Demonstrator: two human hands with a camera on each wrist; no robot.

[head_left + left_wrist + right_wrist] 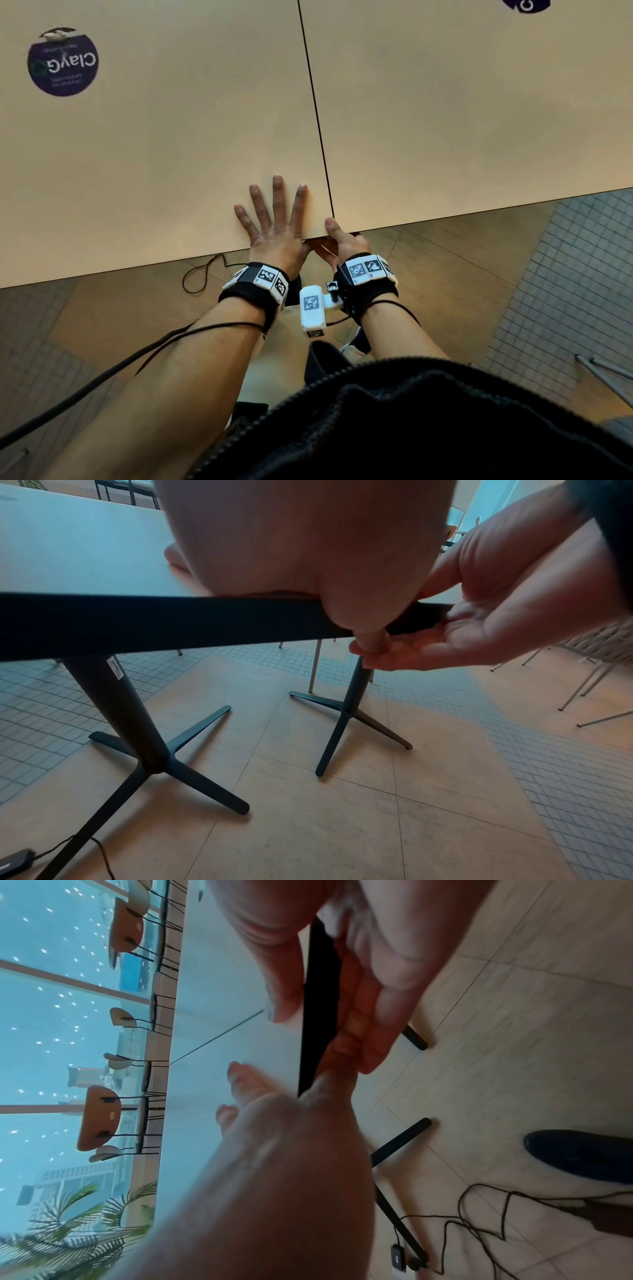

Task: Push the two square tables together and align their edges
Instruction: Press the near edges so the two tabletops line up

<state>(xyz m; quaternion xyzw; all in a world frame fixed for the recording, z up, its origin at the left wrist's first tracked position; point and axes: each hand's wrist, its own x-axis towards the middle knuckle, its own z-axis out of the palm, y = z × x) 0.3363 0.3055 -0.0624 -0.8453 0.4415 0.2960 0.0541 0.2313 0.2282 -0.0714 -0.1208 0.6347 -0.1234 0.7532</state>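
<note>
Two tan square tables stand side by side in the head view, the left table [154,144] and the right table [472,113], with a thin dark seam [317,113] between them. Their near edges run roughly in one line. My left hand [274,226] lies flat on the left table's near right corner, fingers spread and straight, its thumb [368,642] hanging over the black edge [137,620]. My right hand [342,243] pinches the near edge at the seam, with the thumb [277,988] on top and the fingers [369,1001] underneath. The two hands touch below the edge.
A round purple sticker [62,65] sits on the left table and another [525,5] on the right table's far side. Black cross-shaped bases [154,764] [346,710] stand on the tiled floor. Cables [202,274] lie below; chair legs [603,373] stand at right; chairs [99,1118] stand beyond.
</note>
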